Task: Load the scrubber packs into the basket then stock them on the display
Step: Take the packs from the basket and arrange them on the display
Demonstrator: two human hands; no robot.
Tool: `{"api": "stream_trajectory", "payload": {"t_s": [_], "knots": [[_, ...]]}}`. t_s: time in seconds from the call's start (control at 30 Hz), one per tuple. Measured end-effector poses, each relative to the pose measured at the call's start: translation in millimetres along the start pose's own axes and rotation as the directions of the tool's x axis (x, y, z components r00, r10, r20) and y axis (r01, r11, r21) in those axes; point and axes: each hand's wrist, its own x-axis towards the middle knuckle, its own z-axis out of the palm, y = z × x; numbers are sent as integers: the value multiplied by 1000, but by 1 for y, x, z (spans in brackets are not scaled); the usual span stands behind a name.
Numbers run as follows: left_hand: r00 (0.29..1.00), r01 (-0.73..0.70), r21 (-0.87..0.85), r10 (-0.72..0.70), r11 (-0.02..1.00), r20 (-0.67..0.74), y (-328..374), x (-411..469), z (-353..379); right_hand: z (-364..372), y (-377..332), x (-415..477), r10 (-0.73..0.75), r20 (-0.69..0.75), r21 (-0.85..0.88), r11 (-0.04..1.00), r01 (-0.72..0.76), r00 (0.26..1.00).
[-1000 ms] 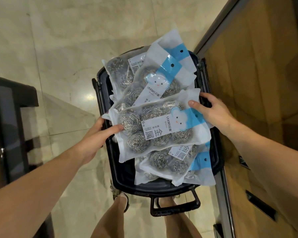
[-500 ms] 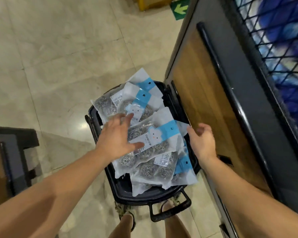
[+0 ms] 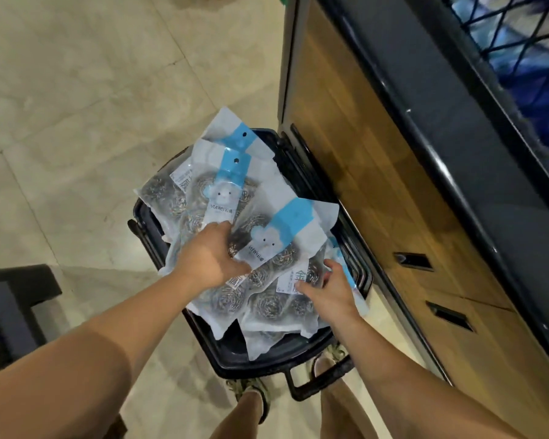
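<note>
The black basket [image 3: 267, 364] is seen on the tiled floor [image 3: 76, 90], set just beside the wooden display cabinet [image 3: 377, 160]; it is heaped above its rim with scrubber packs [image 3: 216, 299], steel coils being made out through the clear film, white headers with blue bands being pointed away from the person. The top pack [image 3: 286, 229] is laid slantwise across the heap, its cartoon-face label turned up; its near-left edge is gripped by the left hand [image 3: 208, 261], the thumb being laid over the film while the fingertips are lost from sight at that edge. A lower pack [image 3: 276, 305] at the near right of the heap is touched by the right hand [image 3: 332, 291]; its fingers are spread and laid loosely on the plastic, nothing being clasped. The two hands are seen apart, one to each side of the top pack. The far packs [image 3: 225, 182] are fanned out at the other end, their headers hung past the rim. The basket's handle [image 3: 317, 381] is seen jutting toward the person; a shoe [image 3: 254, 396] is glimpsed near it. Dark wire mesh [image 3: 504, 33] is caught at the upper right, blurred blue goods being seen behind it; a dark piece of furniture [image 3: 16, 312] is caught at the left edge.
</note>
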Motion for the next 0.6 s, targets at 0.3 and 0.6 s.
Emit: {"api": "stream_trajectory", "payload": {"t_s": [0.3, 0.6], "knots": [[984, 96, -590, -165, 802, -65, -47, -55, -16, 7, -8, -26, -60, -36, -31, 998, 59, 998], [976, 6, -791, -176, 612, -128, -32, -132, -85, -31, -46, -128, -201, -133, 97, 972, 215, 971]]}}
